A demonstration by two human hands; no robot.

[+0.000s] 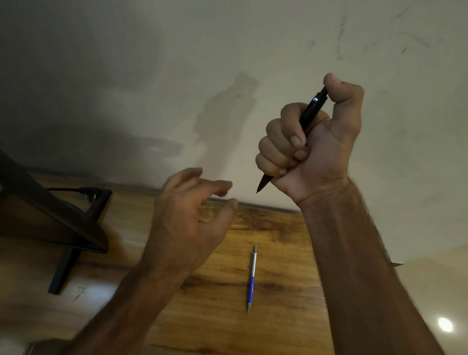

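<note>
from my seat i read the right hand (310, 145) as clenched in a fist round the black pen (311, 110), raised in front of the wall (154, 49) above the far edge of the wooden desk (266, 334). the pen's tip points down and the thumb (341, 87) lies over the push button at the top. the step looks to me like clicking the pen, so i'd press the thumb straight down along the barrel, not sideways, with the four fingers tight so the barrel can't slide through the fist. i'd watch the tip below the fist to confirm the point comes out; from here i can't tell if it is extended. the left hand (185, 224) hangs over the desk, fingers loosely curled and holding nothing; i'd leave it clear of the tip. the blue mechanical pencil (251, 280) lies flat on the desk between the two forearms, well apart from the monitor stand (65, 268).
</note>
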